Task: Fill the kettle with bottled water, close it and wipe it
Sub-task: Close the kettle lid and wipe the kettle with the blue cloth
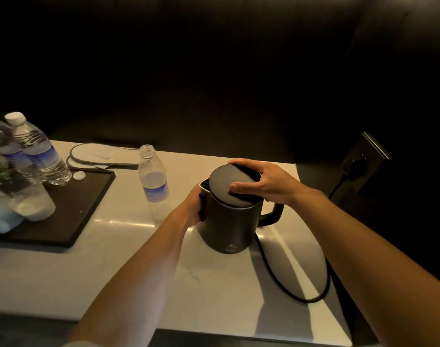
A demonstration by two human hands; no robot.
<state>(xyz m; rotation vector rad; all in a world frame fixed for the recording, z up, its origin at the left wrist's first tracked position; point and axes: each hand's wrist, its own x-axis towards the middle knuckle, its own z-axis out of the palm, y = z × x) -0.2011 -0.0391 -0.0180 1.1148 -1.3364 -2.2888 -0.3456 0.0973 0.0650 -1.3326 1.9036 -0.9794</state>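
We see a pale countertop (113, 271) under dim warm light. Toward its right side stands the dark kettle (229, 229), upright, its handle (272, 214) pointing right and its black cord (289, 284) looping across the counter toward a wall socket (364, 161). At the left edge lies a dark tray (71, 216) bearing two capped water bottles (38, 151) and a clear plastic bag (13, 196); a loose white cap (79, 175) rests at the tray's far edge. Between tray and kettle stands the open bottle (154, 181), uncapped, upright and apparently nearly empty. Our left hand (192, 209) wraps the kettle's left wall below the spout. Our right hand (261, 181) grips the round lid (232, 184), fingers curled over its far rim and thumb on top; the lid sits tilted on the kettle's mouth, a gap showing at the spout side.
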